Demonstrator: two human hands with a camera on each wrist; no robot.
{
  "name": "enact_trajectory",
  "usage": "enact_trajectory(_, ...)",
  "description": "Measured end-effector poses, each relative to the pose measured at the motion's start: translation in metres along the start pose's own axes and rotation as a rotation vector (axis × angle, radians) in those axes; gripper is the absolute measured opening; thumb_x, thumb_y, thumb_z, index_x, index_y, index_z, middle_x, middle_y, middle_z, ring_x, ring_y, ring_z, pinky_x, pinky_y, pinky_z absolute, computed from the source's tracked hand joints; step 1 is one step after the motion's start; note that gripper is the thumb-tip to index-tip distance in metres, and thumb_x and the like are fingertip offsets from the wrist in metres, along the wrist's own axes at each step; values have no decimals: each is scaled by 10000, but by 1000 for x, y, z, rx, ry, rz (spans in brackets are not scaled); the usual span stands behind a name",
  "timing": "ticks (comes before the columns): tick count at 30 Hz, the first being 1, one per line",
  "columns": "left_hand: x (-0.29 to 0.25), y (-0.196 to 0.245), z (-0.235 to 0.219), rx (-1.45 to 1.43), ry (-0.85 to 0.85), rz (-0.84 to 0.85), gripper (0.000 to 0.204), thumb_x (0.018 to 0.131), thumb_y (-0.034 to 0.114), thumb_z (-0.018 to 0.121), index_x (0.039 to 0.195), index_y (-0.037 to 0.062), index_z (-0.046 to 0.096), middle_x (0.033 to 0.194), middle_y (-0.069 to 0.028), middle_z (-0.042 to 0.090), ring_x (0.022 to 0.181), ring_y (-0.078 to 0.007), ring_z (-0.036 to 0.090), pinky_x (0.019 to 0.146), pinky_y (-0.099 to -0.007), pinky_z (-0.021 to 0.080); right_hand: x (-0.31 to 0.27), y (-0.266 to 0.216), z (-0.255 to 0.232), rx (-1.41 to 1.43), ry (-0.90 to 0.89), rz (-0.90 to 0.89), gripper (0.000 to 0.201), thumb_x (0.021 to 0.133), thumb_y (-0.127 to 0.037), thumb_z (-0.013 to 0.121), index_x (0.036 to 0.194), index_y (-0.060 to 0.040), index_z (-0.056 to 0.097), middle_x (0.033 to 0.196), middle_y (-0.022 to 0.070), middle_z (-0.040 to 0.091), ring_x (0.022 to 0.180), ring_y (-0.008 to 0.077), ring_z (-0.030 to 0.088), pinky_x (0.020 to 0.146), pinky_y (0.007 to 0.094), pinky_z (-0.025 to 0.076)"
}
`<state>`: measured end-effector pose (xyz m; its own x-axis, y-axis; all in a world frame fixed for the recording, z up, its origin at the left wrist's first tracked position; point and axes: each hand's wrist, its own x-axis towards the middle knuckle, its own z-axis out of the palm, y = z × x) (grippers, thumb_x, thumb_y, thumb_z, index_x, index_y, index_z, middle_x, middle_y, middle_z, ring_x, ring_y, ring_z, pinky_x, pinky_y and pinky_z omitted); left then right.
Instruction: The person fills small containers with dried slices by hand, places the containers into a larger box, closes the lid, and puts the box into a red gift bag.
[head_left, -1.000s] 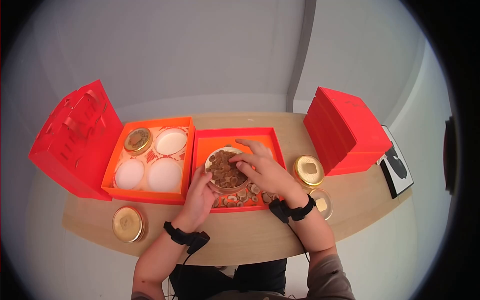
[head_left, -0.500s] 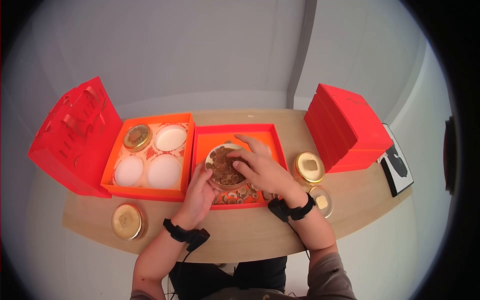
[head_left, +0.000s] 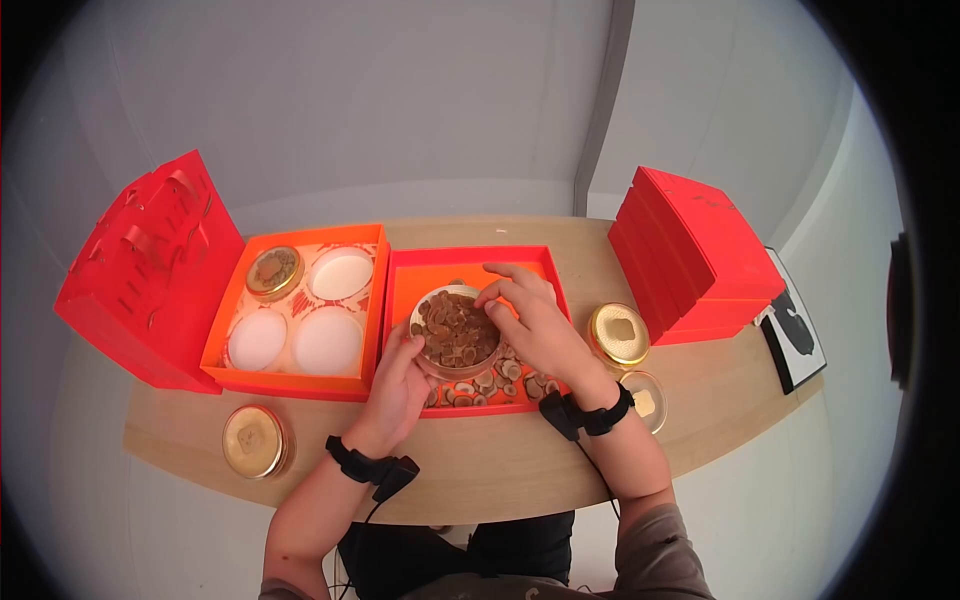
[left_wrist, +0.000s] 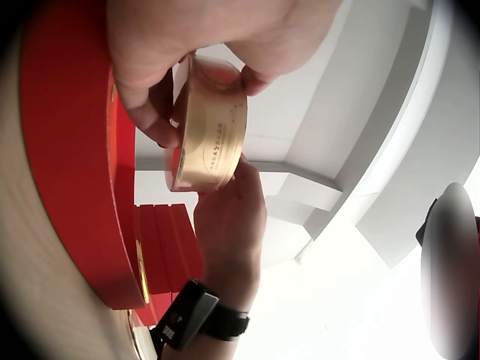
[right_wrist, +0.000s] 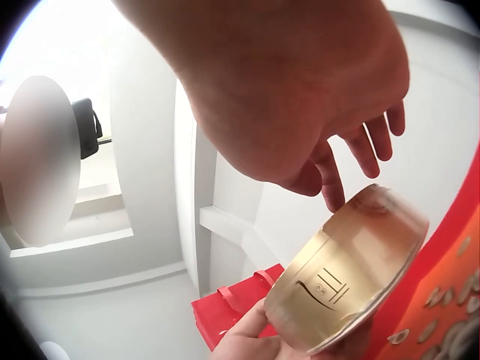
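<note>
A person's left hand (head_left: 400,385) grips a gold-labelled jar (left_wrist: 214,135) of brown slices (head_left: 458,330) above a shallow red tray (head_left: 480,412), while the right hand (head_left: 538,325), fingers loosely bent, hovers at the rim with nothing visible in its grasp. A pale wooden table (head_left: 440,480) with a curved front edge carries a red bag (head_left: 150,270), an orange box (head_left: 290,387) with round recesses and stacked red boxes (head_left: 690,260). Behind rises a plain grey wall (head_left: 400,100); pale flooring (head_left: 780,490) surrounds the table.

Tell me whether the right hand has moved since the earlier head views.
Yes: the right hand has shifted rightward, toward the right side of the red tray.
</note>
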<state>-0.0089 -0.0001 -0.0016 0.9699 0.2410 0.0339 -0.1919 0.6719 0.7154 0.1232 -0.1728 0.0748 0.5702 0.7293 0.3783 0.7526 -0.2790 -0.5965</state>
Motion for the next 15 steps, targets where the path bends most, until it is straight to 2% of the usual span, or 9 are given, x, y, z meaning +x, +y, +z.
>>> enact_trajectory(1,0,0,-1,-1,5,-2,490,1071,205,461,1517,75,306,1491,-131,451,1379,-244,481,1119,-464,438,0,0,0,10,27,-6,218,987,-200,532,1069,-60,677,1445,220,511,1382,414,416,1158,504,306)
enact_trajectory(5,1,-1,-2,-13,4,-2,495,1070,205,464,1520,75,304,1490,-130,452,1378,-244,482,1120,-459,436,1,1,-1,29,40,17,214,971,-198,537,1021,-51,684,1423,206,531,1381,400,423,1156,497,309)
enact_trajectory(7,0,-1,0,-13,9,0,491,1070,205,464,1516,75,308,1486,-130,455,1375,-245,484,1119,-459,437,1,4,-2,-23,-27,-41,213,968,-185,540,1034,-78,712,1490,171,495,1401,381,409,1164,471,313)
enact_trajectory(10,1,-1,-1,-15,11,3,479,1070,203,461,1508,74,316,1478,-130,461,1370,-245,488,1114,-460,440,-2,2,0,-117,-66,-75,226,970,-194,544,1046,-90,729,1502,161,489,1409,377,401,1167,467,314)
enact_trajectory(12,0,-1,-1,-17,7,4,472,1070,203,459,1502,74,321,1473,-131,464,1368,-246,489,1111,-461,441,-2,4,5,-100,-54,-50,225,969,-188,550,1063,-93,731,1504,156,489,1413,376,396,1169,467,314)
enact_trajectory(15,0,-1,3,13,31,18,423,1068,240,451,1457,82,400,1453,-105,521,1339,-234,527,1090,-449,461,-2,1,3,-44,-31,18,225,967,-174,558,1084,-97,734,1505,153,491,1418,375,393,1173,467,313)
